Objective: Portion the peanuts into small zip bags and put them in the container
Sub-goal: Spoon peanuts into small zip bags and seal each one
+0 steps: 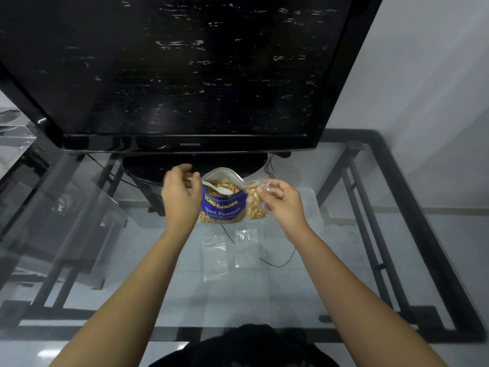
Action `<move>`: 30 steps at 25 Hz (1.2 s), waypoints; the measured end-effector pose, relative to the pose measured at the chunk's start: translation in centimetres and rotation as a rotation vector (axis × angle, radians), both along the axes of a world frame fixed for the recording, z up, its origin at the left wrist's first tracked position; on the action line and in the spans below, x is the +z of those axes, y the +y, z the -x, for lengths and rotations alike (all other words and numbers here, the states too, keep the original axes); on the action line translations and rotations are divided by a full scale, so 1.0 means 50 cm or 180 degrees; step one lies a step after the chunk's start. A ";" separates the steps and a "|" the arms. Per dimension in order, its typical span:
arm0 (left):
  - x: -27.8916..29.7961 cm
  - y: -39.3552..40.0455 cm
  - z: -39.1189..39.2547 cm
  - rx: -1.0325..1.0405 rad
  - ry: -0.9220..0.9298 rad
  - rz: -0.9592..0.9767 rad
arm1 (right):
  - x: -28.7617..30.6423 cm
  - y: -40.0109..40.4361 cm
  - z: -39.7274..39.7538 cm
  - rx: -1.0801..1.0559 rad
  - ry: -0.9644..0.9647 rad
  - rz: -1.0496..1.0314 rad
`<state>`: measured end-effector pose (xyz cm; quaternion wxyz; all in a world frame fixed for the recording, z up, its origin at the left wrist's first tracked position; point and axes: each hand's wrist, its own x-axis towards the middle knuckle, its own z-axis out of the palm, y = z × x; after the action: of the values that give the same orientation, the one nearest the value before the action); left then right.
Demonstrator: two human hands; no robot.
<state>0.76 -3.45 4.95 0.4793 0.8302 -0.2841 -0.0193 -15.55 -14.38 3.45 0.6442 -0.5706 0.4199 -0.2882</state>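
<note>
left hand [180, 194] pinches the white spoon [221, 189] resting in the open peanut pouch [221, 205] on the glass bench [264, 292]; right hand [284, 201] pinches a part-filled zip bag [254, 201] just beside it. best to keep the bag mouth touching the pouch rim, scoop level, tip slowly.

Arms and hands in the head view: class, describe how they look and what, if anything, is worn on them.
Both forearms are bare up to the frame's bottom edge: no sleeves show. The left hand and right hand wear no gloves, and no rings, watch or bracelets are visible on them or on the wrists. No markings can be seen.
</note>
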 end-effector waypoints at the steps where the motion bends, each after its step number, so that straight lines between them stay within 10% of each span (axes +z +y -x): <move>1: -0.005 -0.001 0.036 -0.0332 0.0100 -0.0017 | -0.002 0.001 0.012 -0.0026 -0.0003 -0.0046; 5: -0.048 -0.013 0.175 -0.1492 0.1995 -0.0061 | -0.011 0.000 0.073 -0.0013 -0.0058 -0.0228; 11: -0.123 -0.021 0.275 -0.1276 0.2552 -0.0289 | -0.092 -0.019 0.203 -0.0161 0.0837 0.0100; 20: -0.233 -0.036 0.394 -0.0956 0.1725 -0.1457 | -0.200 -0.004 0.262 -0.0043 0.2891 0.1069; 30: -0.257 -0.021 0.383 -0.0831 0.0931 -0.1519 | -0.227 -0.002 0.251 0.0170 0.2671 0.1815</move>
<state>-18.38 -4.48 -7.89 0.3001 0.8641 -0.3038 -0.2663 -28.08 -14.46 -7.90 0.2457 -0.8010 0.5324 -0.1208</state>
